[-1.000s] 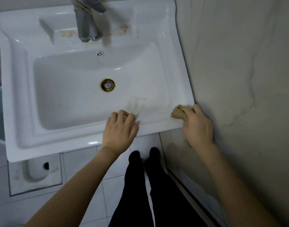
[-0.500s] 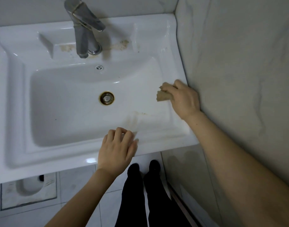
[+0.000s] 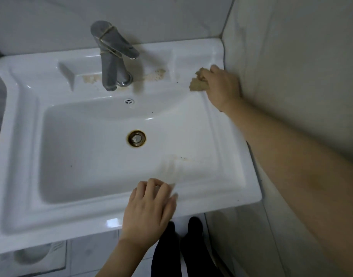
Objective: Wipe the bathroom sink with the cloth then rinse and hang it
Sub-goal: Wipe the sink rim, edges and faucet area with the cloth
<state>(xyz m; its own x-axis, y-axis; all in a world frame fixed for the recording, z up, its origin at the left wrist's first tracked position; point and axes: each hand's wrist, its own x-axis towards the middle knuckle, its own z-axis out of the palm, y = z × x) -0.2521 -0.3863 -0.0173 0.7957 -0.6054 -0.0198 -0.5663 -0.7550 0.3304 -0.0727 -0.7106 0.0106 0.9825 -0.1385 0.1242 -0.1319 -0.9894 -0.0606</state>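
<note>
Glossy white ceramic forms the rectangular sink (image 3: 31, 108), rust-stained around its dull metal faucet (image 3: 111, 62). The right hand (image 3: 223, 86) grips a crumpled tan cloth (image 3: 197, 84) on the back right ledge. The left hand (image 3: 149, 208) rests on the front rim, fingers loosely bent, holding nothing.

Glossy white ceramic sink (image 3: 221, 136) with brownish-tan stains; dull silver-grey metal faucet (image 3: 111, 62); rust-brown ringed drain (image 3: 136, 138); crumpled tan cloth (image 3: 198, 81); pale grey veined wall tiles (image 3: 301, 76).

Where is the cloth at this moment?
In the head view the cloth lies on the back right corner of the sink, gripped by the right hand, to the right of the faucet and close to the side wall.
</note>
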